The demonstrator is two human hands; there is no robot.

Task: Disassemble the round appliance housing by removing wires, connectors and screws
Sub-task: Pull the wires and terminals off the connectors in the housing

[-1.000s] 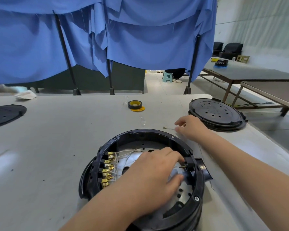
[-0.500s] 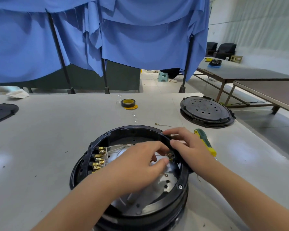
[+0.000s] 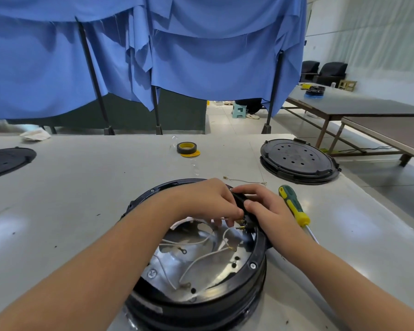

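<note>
1. Round black housing (image 3: 253, 266) sits open-side up on table (image 3: 81, 199), front centre.
2. L hand (image 3: 208, 201) reaches inside, fingers pinching white wires (image 3: 201, 258) near brass connectors (image 3: 242, 223).
3. R hand (image 3: 268, 211) grips housing rim.
4. Screwdriver (image 3: 294, 206) just right of R hand.

housing (image 3: 253, 266): round black ring, open, shiny metal plate inside, on table
wires (image 3: 201, 258): white, loose inside (ring terminals)
connectors (image 3: 242, 222): brass, right rim

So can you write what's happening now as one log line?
left hand: pinching wire at connector | right hand: gripping housing rim | screwdriver: on table, untouched
</note>
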